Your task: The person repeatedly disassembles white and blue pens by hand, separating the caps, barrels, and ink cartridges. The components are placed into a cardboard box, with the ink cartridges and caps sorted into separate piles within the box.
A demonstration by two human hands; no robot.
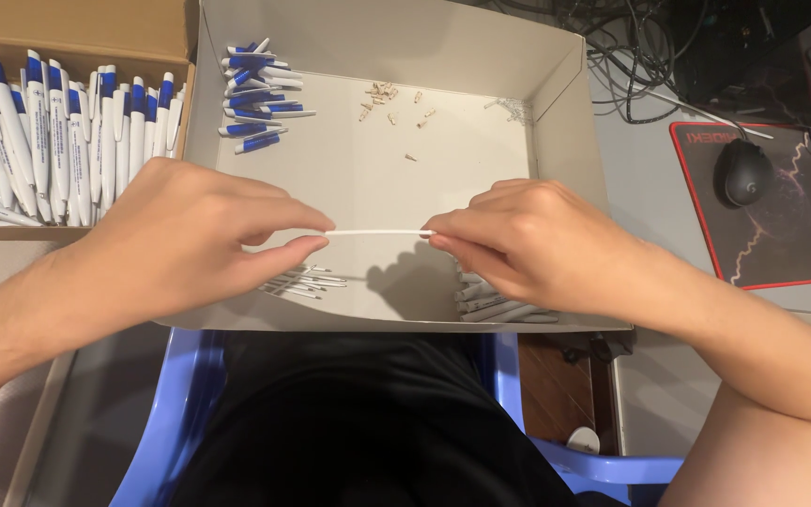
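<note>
From the head camera, a thin white tube point(379, 232) runs level between both hands, above the floor of a shallow white box point(556, 141). The left hand point(185, 244) pinches its 9 o'clock end between thumb and forefinger; the right hand point(527, 244) pinches the 3 o'clock end the same way. Only the middle stretch of the tube shows, as both tips are buried in the fingers.

At 11 o'clock inside the box lies a pile of blue-and-white pens point(257, 96); small tan bits point(391, 101) scatter at 12. White parts point(307, 280) peek from under the left hand, and pale barrels point(499, 305) lie half hidden beneath the right. A carton of pens point(58, 141) sits at 10 o'clock, cut off by the frame. A mouse point(745, 172) rests at 2 o'clock.
</note>
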